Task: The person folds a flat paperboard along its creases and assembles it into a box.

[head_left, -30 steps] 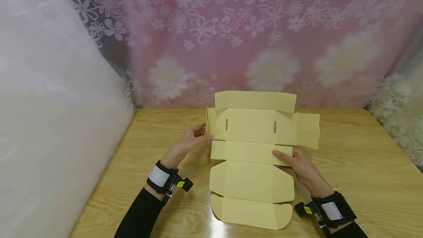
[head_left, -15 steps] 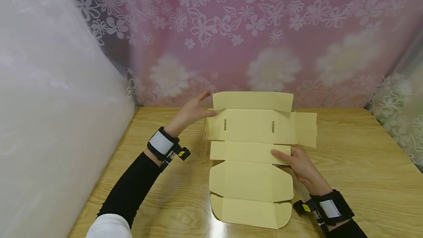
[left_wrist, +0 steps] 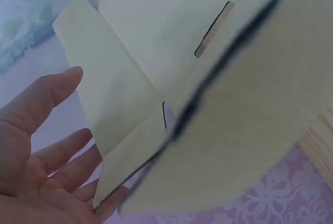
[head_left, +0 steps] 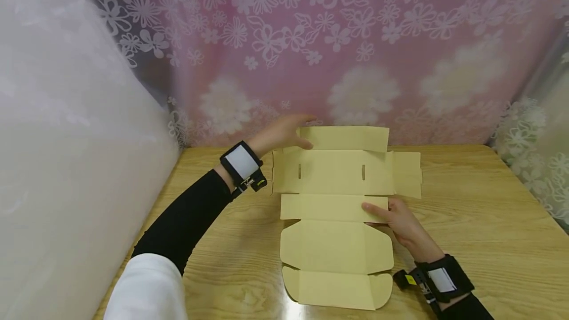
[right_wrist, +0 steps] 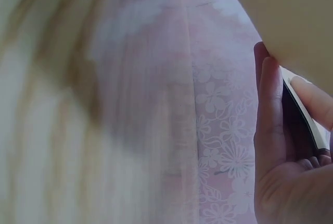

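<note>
An unfolded pale yellow cardboard box (head_left: 334, 246) extends from the back of the table toward the front, with creased panels, side flaps and two narrow slots. My right hand (head_left: 403, 225) pinches its second panel at the right edge, thumb on top and fingers beneath. At the far left corner, my left hand (head_left: 281, 136) is beside the upright end flap (head_left: 344, 138). In the left wrist view, the thumb and fingers of this left hand (left_wrist: 36, 151) are spread near the flap's edge, some fingertips reaching behind it. Whether they touch the card is unclear.
The cardboard lies on a wood-grain table (head_left: 480, 211). Behind it hangs a pink flowered curtain (head_left: 284, 48), close to the table's back edge. A white sheet (head_left: 80, 142) borders the left side, and another patterned curtain (head_left: 538, 147) the right.
My left hand has left the left side flap and moved up and right to the far end flap. My right hand keeps its hold, and the cardboard has shifted slightly left.
</note>
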`<state>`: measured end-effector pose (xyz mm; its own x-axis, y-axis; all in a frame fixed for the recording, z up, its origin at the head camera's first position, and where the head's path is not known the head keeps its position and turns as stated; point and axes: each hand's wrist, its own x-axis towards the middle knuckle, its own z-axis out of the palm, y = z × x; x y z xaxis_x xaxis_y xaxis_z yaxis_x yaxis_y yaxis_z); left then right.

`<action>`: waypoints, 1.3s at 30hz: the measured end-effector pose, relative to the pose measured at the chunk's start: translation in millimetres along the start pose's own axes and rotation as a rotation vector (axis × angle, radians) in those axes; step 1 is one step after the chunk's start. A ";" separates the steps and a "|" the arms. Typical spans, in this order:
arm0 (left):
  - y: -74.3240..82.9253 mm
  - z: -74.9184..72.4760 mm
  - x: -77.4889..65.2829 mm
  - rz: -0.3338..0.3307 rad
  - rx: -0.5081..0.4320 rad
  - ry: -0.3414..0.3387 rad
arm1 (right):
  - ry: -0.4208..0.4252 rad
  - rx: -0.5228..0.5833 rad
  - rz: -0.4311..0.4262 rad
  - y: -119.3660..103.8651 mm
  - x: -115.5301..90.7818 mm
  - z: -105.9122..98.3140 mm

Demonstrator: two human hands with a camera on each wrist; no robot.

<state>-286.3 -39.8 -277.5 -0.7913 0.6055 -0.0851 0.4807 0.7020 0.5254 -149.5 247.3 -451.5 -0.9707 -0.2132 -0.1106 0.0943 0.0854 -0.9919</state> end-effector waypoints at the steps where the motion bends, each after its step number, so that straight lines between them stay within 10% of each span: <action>1: 2.6 -0.5 1.7 0.006 0.006 -0.014 | -0.002 -0.001 -0.001 0.1 0.1 0.0; 24: 11.6 14.7 32.1 -0.056 0.204 -0.068 | -0.029 -0.012 -0.014 0.7 0.8 0.9; 39: 8.6 15.6 36.6 -0.094 0.221 -0.236 | -0.046 -0.027 0.005 1.2 0.4 2.3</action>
<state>-305.2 -5.7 -289.2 -0.7392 0.5862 -0.3315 0.5005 0.8076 0.3120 -149.3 245.1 -452.8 -0.9590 -0.2574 -0.1186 0.0920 0.1130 -0.9893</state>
